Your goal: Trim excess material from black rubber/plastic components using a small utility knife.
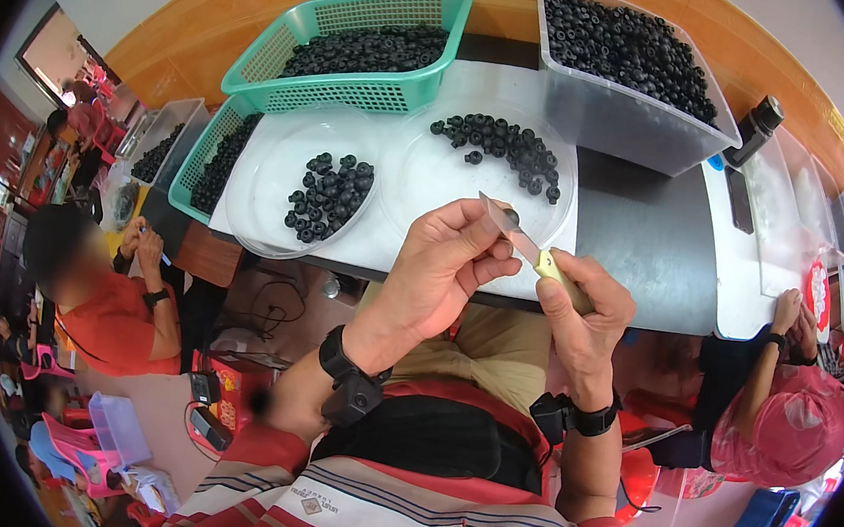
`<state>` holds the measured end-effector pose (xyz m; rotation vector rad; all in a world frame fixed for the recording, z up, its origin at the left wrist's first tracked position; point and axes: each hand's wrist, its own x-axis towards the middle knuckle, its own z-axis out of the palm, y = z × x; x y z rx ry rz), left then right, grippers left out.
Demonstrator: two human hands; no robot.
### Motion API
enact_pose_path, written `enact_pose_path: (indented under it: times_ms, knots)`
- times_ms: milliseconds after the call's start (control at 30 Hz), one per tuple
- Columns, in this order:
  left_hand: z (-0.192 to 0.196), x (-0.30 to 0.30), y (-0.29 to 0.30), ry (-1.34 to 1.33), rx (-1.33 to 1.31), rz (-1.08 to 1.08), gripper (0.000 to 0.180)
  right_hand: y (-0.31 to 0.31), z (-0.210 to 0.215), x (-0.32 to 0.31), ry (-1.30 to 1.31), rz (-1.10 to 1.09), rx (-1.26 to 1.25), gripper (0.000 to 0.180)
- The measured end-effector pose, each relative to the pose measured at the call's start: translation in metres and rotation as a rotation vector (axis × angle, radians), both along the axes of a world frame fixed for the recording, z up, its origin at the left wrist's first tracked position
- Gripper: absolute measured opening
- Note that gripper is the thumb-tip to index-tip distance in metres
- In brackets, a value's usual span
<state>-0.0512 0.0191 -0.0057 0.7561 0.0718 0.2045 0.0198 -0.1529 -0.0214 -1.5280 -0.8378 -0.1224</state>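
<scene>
My right hand (586, 313) is wrapped round the yellow-green handle of a small knife (517, 236); the blade points up and to the left. In the fingertips of my left hand (426, 274) is a small black round part (513, 215), partly hidden by the blade and fingers. Whether the edge touches it, I cannot tell. Just beyond both hands, a transparent round tray (409, 184) carries a curved band of black ring-like parts (503, 140). To its left, a second transparent round tray (252, 198) holds a heap of similar parts (331, 195).
A green basket (356, 97) and a translucent bin (615, 120), both full of black parts, stand at the back. Another green basket (189, 168) sits left. A dark bottle (757, 130) and a phone (739, 201) lie right. Other people work on both sides.
</scene>
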Motion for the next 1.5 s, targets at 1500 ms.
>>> enact_pose_path:
  times_ms: [1500]
  knots:
    - [0.016,-0.005,-0.016,-0.026,0.013,-0.074,0.02,-0.018,-0.018,0.028,0.303,-0.077,0.086,0.027]
